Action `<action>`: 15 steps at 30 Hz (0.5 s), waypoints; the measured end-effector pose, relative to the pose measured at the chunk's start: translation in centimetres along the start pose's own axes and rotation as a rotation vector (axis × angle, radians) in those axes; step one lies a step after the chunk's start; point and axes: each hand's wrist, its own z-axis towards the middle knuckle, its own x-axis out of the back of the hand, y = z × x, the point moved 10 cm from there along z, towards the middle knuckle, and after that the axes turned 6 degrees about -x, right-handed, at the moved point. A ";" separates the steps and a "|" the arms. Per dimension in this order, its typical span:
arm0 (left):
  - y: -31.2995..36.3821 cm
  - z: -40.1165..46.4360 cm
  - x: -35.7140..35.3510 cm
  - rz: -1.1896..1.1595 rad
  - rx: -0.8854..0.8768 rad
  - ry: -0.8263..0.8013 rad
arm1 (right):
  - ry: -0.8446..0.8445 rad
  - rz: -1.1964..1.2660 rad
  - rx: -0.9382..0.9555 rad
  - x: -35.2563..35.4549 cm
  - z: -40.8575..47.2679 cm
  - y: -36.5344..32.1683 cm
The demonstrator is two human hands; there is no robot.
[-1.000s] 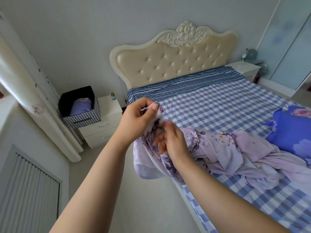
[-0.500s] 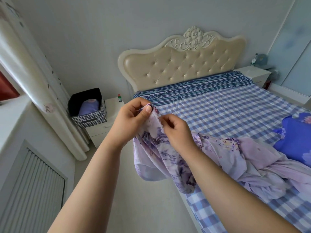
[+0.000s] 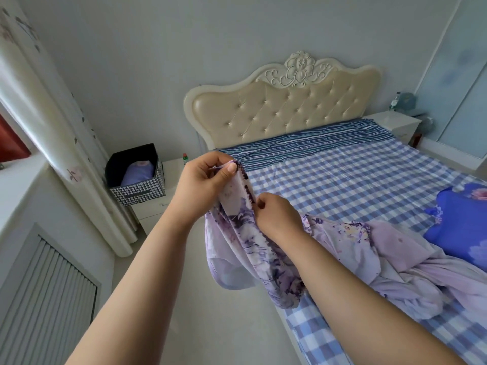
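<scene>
A lilac floral cloth (image 3: 342, 241) lies crumpled on the bed's near left side, one end lifted over the bed edge. My left hand (image 3: 203, 185) pinches the raised corner between thumb and fingers. Just below and to the right, my right hand (image 3: 276, 214) grips the same dark-trimmed edge, its fingertips hidden in the fabric. The lifted part hangs down in folds between my forearms.
The bed (image 3: 355, 180) has a blue checked sheet and a cream tufted headboard (image 3: 284, 111). A blue floral pillow (image 3: 463, 222) lies at the right. A houndstooth box (image 3: 137, 191) sits on the left nightstand (image 3: 171, 175) beside a small bottle (image 3: 185, 158). Curtain and radiator cover stand at the left.
My right hand has slid a little down along the cloth's trimmed edge, away from my left hand. The camera has tilted up slightly. Both hands keep their hold.
</scene>
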 end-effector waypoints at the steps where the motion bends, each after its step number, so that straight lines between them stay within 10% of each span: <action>1: -0.2 0.1 0.2 0.011 -0.003 0.029 | 0.000 -0.004 -0.006 -0.1 0.1 0.4; 7: 0.0 0.4 0.1 0.058 -0.030 0.066 | 0.300 0.244 0.082 3.9 0.5 0.1; 11: 0.8 1.0 0.7 0.062 -0.051 0.118 | 0.035 0.667 0.137 3.3 0.3 -1.3; 15: 1.2 0.9 1.1 -0.006 -0.069 0.201 | -0.079 0.437 0.113 -0.8 0.0 -0.7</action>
